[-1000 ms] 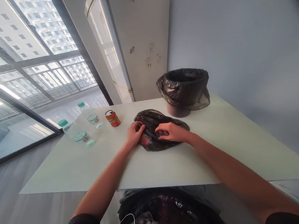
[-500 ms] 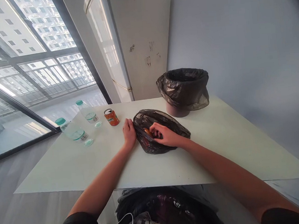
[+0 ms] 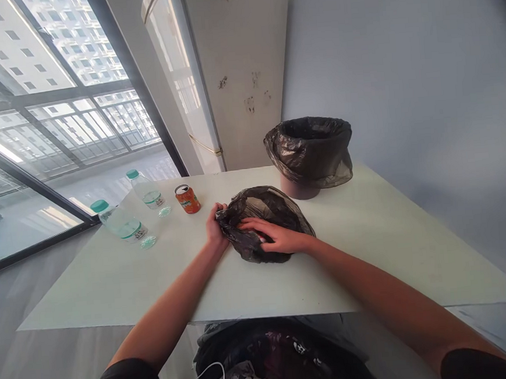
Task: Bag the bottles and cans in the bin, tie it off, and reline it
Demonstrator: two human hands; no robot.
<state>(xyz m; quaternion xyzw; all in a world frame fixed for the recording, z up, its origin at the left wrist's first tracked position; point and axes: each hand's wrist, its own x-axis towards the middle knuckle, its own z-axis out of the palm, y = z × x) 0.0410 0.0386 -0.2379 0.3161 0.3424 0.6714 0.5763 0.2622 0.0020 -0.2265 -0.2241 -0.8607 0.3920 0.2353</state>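
- Bag of black plastic (image 3: 254,252): roundish, no clear long axis
- Left hand (image 3: 214,226): fingers pinching bag's left rim
- Right hand (image 3: 279,237): fingers extended inside bag's mouth, grip hidden

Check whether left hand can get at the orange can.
Probably yes: the left hand, touching the nearer black bag, is close to the orange can, with nothing standing between.

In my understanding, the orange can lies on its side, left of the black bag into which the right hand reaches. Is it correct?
Not fully: the head view shows the orange can standing upright. It is left of the black bag, into which the right hand reaches.
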